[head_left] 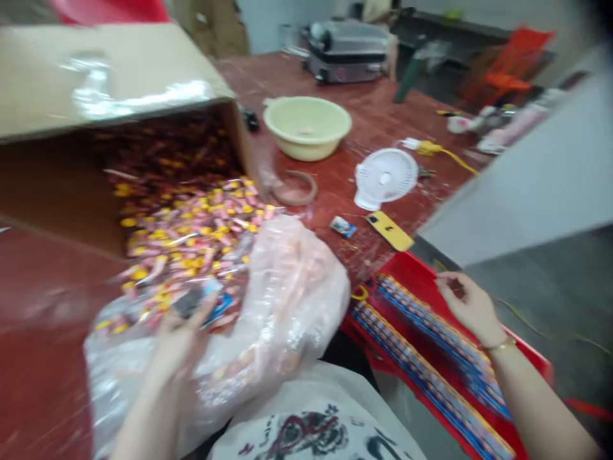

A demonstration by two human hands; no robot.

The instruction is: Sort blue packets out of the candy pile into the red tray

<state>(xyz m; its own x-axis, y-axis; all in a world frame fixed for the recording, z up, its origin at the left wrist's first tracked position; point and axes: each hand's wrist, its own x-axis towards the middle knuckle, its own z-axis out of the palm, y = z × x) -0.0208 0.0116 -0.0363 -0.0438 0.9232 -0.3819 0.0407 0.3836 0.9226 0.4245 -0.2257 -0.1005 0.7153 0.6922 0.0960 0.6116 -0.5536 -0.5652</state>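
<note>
Two hands: both ours, working at the near edge of the red counter (373, 121).
Left hand (179, 342): we have it on the clear plastic bag (287, 306); the picture is blurred, but our fingers (204, 310) look curled around a small dark packet (198, 300), so we read them as closed on it.
Right hand (472, 306): we hold it over the red tray (407, 271) off the counter's edge; our fingers (447, 281) are bent inward at the tray's far rim, and we cannot tell whether they pinch anything.
Wrist: a thin gold bracelet (500, 345) sits on our right wrist.
Tray contents: long striped strips (431, 345) in blue, red and yellow lie lengthwise in the tray, side by side.
Bag: crumpled, lying on the counter against our lap, between the two hands.
Box: a cardboard box (96, 83) lies on its side behind the bag, its open mouth facing us.
Sweets: many pink and yellow wrapped pieces (191, 223) spill from the box mouth to the bag.
Farther back: a cream basin (306, 124), a small white fan (385, 176) and a yellow card (389, 230) rest on the counter, well apart from our hands.
</note>
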